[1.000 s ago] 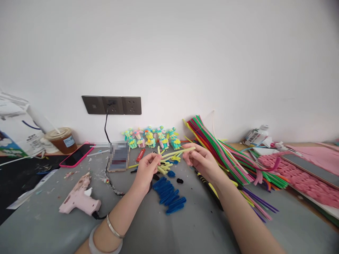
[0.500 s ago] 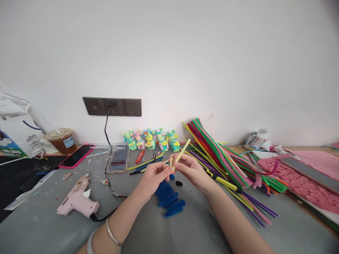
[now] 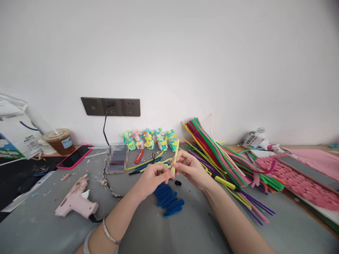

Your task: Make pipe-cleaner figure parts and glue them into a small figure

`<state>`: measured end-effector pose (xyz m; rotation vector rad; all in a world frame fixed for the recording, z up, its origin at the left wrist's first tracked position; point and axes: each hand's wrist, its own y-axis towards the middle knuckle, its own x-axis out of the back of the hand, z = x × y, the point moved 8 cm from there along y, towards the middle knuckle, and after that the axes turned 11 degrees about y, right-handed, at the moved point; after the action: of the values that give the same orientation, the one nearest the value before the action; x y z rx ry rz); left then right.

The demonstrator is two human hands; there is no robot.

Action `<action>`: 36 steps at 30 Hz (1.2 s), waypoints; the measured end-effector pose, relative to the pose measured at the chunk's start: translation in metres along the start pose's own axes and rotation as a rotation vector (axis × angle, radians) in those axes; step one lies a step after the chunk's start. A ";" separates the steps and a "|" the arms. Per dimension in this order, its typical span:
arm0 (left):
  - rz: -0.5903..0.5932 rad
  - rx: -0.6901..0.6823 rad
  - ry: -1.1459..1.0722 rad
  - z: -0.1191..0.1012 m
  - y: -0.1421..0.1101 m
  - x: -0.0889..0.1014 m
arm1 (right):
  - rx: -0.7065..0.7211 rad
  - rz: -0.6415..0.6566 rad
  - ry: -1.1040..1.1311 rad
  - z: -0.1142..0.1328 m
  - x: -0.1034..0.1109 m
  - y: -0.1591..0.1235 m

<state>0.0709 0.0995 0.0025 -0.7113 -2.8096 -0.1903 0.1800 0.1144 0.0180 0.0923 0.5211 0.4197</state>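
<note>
A pale yellow pipe cleaner (image 3: 176, 152) stands nearly upright between my two hands, its lower end at the fingertips. My left hand (image 3: 155, 177) is closed, thumb and fingers pinching that lower end. From the other side my right hand (image 3: 191, 168) pinches the same piece just above. The fingers hide part of the bend. Below them on the table lies a zigzag-bent blue pipe cleaner (image 3: 168, 200), with a small black piece (image 3: 178, 183) beside it. Several finished pipe-cleaner figures (image 3: 148, 138) stand in a row against the wall.
To the right lies a large bundle of coloured pipe cleaners (image 3: 212, 151), with yellow-handled scissors or pliers (image 3: 224, 182) by it. A pink glue gun (image 3: 78, 197), a pink-cased phone (image 3: 75, 157) and a drink cup (image 3: 59, 141) are at left. A red box-cutter-like item (image 3: 139, 157) lies behind my hands.
The yellow pipe cleaner has gone from slanting right to nearly upright, and its short bent end no longer shows separately. Both hands stay close together; the view has shifted slightly.
</note>
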 end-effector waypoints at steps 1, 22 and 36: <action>-0.005 0.004 0.015 0.000 0.000 0.001 | -0.005 -0.008 0.006 -0.001 0.001 0.000; -0.492 -0.094 0.214 -0.001 -0.008 0.035 | 0.054 -0.179 -0.052 -0.008 0.015 0.003; -0.491 -0.252 0.318 -0.017 -0.011 0.039 | -0.096 -0.034 0.029 -0.010 0.006 -0.001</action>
<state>0.0362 0.1043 0.0284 -0.0102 -2.6162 -0.6857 0.1797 0.1158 0.0066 -0.0153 0.5293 0.4129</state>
